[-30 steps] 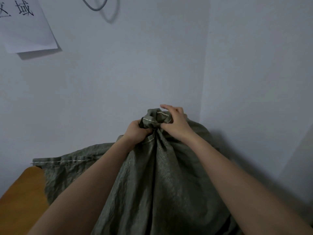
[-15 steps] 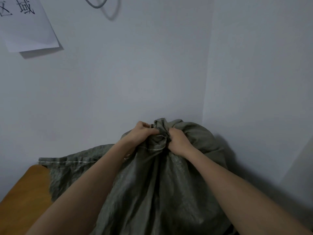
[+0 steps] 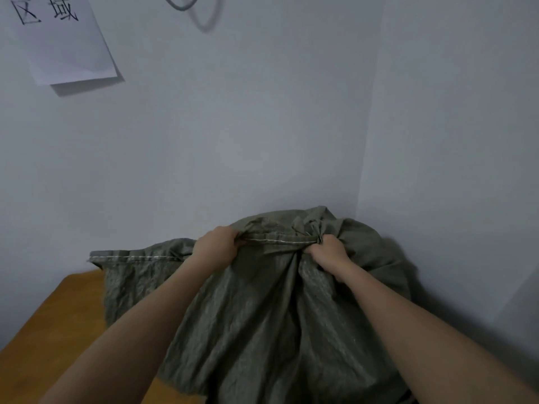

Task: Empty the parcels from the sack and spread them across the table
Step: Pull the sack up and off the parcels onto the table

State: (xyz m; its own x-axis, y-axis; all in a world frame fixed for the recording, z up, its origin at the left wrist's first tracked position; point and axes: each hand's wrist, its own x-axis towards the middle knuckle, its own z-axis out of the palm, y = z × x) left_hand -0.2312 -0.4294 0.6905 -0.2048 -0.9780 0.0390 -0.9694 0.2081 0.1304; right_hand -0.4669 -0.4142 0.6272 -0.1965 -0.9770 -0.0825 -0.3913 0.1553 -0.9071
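Observation:
A large grey-green woven sack [image 3: 262,322] lies bulging on the wooden table [image 3: 58,330], pushed into the corner of the room. My left hand [image 3: 215,246] grips the stitched hem of the sack's mouth on the left. My right hand [image 3: 326,252] grips the bunched hem on the right. Between the two hands the hem is pulled taut. No parcels are visible; the cloth hides whatever is inside.
Pale walls meet in a corner just behind the sack. A sheet of paper [image 3: 64,39] with black characters hangs on the left wall, and a loop of grey cable [image 3: 180,2] hangs at the top. Bare tabletop shows at the lower left.
The sack's top has dropped lower. My hands, close together on the bunched neck a second ago, have moved apart and stretched the hem between them.

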